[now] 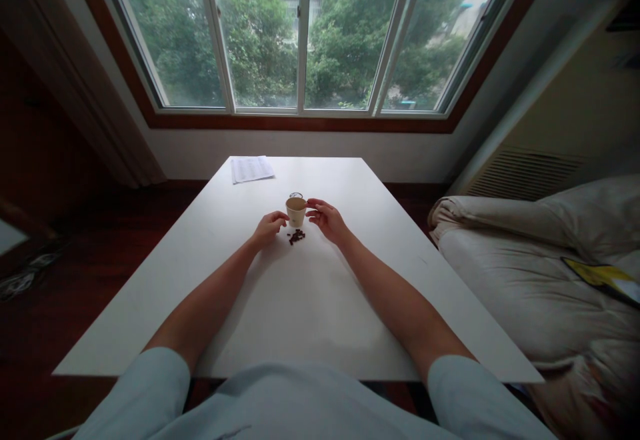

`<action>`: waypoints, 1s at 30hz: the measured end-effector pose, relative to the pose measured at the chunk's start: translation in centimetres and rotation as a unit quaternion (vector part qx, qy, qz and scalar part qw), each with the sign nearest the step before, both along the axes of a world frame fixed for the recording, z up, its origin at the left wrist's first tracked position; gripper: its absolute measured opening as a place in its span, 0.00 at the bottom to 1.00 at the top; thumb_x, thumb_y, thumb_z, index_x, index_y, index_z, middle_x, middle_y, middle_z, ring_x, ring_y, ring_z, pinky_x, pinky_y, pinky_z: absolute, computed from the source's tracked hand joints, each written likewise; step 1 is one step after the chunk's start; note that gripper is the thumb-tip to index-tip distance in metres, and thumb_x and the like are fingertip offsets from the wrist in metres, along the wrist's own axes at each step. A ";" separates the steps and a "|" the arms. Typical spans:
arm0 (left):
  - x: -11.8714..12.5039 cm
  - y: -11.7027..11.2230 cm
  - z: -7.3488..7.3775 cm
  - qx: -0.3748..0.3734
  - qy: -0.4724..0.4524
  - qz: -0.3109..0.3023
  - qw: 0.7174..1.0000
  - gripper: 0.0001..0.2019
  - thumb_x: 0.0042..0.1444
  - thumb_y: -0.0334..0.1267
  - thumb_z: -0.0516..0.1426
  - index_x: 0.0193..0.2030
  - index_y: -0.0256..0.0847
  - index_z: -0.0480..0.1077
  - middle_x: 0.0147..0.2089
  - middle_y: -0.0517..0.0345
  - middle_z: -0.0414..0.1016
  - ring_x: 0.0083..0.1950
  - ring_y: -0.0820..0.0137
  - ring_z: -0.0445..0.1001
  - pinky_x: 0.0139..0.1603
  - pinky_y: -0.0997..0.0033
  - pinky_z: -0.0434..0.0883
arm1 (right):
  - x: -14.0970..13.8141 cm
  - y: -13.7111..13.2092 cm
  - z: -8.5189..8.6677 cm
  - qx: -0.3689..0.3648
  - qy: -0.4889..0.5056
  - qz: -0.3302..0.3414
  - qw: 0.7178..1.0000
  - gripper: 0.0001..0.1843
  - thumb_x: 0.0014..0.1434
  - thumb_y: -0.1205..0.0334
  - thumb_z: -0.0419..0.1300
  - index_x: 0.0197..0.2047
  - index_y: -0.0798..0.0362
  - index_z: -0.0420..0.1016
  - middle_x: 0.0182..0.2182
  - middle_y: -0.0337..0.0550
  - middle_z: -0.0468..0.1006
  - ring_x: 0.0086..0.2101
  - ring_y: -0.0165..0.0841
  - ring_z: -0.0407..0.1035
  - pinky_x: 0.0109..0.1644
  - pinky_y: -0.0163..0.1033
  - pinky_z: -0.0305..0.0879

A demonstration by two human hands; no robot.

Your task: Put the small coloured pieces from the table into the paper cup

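Observation:
A small pale paper cup stands upright on the white table, its open mouth facing up. Close by its left side is my left hand, fingers bent loosely and reaching toward the cup's wall. My right hand is on the other side, with fingers apart and fingertips at the rim and right wall. Whether the fingertips press on the cup is too small to tell. Several small dark brown pieces, like beans, lie in a loose heap just in front of the cup. A thin dark loop shows partly behind it.
Printed paper sheets lie at the far left corner of the white table. A window is beyond the table. On the right is a beige sofa with a yellow and black item. Cables lie at left.

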State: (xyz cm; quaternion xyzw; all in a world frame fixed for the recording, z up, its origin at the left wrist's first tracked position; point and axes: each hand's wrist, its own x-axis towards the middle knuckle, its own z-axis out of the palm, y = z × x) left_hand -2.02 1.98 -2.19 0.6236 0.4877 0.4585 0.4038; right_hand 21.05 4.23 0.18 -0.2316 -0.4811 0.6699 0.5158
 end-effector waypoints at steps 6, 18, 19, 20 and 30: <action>0.1 -0.2 -0.4 0.040 0.186 -0.022 0.981 0.13 0.54 0.39 0.54 0.41 0.41 0.77 0.32 0.59 0.76 0.31 0.72 0.69 0.34 0.73 0.65 | -0.5 -0.6 0.9 -0.011 0.003 0.033 0.999 0.16 0.60 0.61 0.59 0.52 0.51 0.73 0.51 0.44 0.78 0.39 0.32 0.77 0.41 0.36 0.76; -0.3 -0.6 -0.6 0.095 0.338 -0.061 0.934 0.12 0.53 0.35 0.56 0.42 0.44 0.77 0.33 0.61 0.76 0.31 0.72 0.70 0.34 0.74 0.65 | 0.0 0.3 0.2 0.040 -0.093 -0.016 0.995 0.17 0.57 0.54 0.61 0.49 0.50 0.74 0.46 0.44 0.79 0.38 0.32 0.75 0.39 0.36 0.72; -0.3 -0.6 -0.5 0.099 0.344 -0.063 0.932 0.12 0.53 0.35 0.56 0.42 0.44 0.78 0.33 0.60 0.76 0.31 0.72 0.70 0.35 0.74 0.65 | 0.2 0.6 -0.2 0.055 -0.129 -0.035 0.990 0.16 0.57 0.53 0.62 0.46 0.51 0.75 0.43 0.44 0.80 0.37 0.31 0.75 0.38 0.35 0.71; -0.3 -0.6 -0.4 0.103 0.350 -0.064 0.929 0.11 0.52 0.35 0.56 0.41 0.44 0.78 0.33 0.60 0.76 0.32 0.72 0.70 0.35 0.74 0.65 | 0.4 0.9 -0.7 0.074 -0.172 -0.052 0.981 0.14 0.56 0.54 0.62 0.43 0.52 0.75 0.39 0.43 0.80 0.35 0.30 0.73 0.37 0.34 0.69; -0.1 -0.5 -0.3 0.118 0.391 -0.053 0.911 0.08 0.53 0.34 0.56 0.37 0.43 0.77 0.37 0.58 0.76 0.34 0.71 0.71 0.36 0.73 0.66 | 1.6 1.5 -3.5 0.346 -0.507 -0.042 0.789 0.08 0.53 0.63 0.63 0.38 0.53 0.80 0.33 0.41 0.77 0.34 0.31 0.67 0.41 0.36 0.62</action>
